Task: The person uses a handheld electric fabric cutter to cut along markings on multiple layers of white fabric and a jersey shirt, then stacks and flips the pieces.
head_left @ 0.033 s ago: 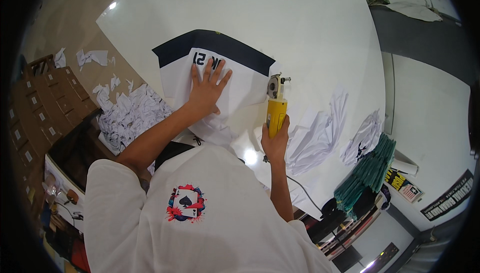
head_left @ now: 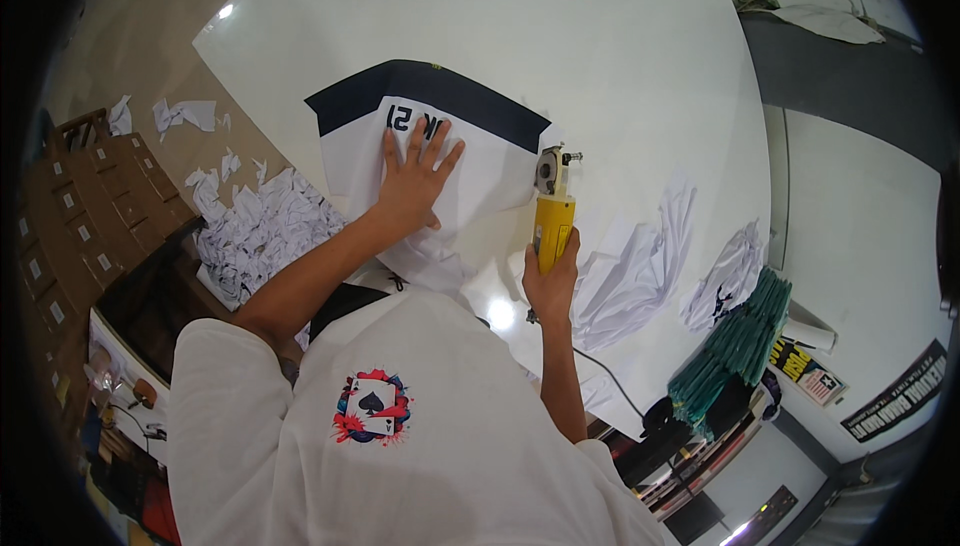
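A white fabric piece (head_left: 480, 176) with a broad dark navy band along its far edge and dark printing lies on the white table. My left hand (head_left: 415, 178) rests flat on it with fingers spread, partly covering the print. My right hand (head_left: 552, 281) is wrapped round the yellow body of an electric rotary cutter (head_left: 553, 221). The cutter's metal head and round blade stand at the fabric's right edge, by the end of the navy band. Its dark cord trails back past my right forearm. The near part of the fabric hangs in folds toward my body.
Crumpled white fabric (head_left: 640, 276) lies right of the cutter, with another bunch (head_left: 728, 271) beyond it. A stack of folded green fabric (head_left: 730, 356) sits at the table's right edge. White scraps (head_left: 265, 231) are heaped on the floor at left, near brown cartons (head_left: 85, 216).
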`<state>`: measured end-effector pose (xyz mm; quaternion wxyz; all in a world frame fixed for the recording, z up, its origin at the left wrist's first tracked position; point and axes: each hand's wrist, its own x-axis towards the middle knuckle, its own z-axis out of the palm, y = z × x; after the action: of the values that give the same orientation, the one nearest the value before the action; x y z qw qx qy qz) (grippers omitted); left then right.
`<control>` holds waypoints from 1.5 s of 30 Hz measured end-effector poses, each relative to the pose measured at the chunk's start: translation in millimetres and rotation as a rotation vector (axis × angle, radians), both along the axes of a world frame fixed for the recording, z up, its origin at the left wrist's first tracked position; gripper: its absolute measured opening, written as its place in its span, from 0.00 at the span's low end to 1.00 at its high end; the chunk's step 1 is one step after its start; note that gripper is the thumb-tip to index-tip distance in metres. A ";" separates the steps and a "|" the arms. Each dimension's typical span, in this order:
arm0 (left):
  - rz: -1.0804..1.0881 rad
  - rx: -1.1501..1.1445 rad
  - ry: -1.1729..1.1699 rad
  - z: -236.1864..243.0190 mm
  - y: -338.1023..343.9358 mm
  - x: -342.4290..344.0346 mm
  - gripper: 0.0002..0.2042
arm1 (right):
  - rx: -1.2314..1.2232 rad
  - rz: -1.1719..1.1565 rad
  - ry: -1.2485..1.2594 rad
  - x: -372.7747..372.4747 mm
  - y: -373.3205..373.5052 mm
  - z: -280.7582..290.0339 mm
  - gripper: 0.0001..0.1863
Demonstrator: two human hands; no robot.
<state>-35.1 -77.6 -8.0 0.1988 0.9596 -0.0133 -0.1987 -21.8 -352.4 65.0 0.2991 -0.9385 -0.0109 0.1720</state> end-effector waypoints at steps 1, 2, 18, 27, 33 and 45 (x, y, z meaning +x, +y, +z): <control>-0.001 0.002 0.004 -0.3 0.0 0.3 0.70 | 0.010 -0.008 0.014 4.4 3.6 0.7 0.36; -0.001 0.002 0.009 0.2 0.2 0.7 0.70 | 0.014 -0.015 0.019 8.5 8.4 3.4 0.37; 0.026 -0.019 -0.121 14.9 -2.8 22.4 0.67 | -0.023 -0.101 -0.053 29.4 40.6 -5.8 0.39; -0.021 0.005 -0.023 -2.2 3.5 63.6 0.64 | -0.030 -0.170 -0.055 27.1 55.2 -8.5 0.39; -0.020 -0.007 0.011 2.4 4.5 64.5 0.64 | -0.037 -0.206 -0.052 27.6 64.6 -9.0 0.39; -0.028 0.012 0.036 5.5 5.5 65.4 0.65 | -0.032 -0.222 -0.095 32.5 69.5 -14.5 0.39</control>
<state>30.3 -72.1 -2.5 0.1902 0.9568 -0.0222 -0.2187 10.7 -283.0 50.6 0.3007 -0.9456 0.0816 0.0935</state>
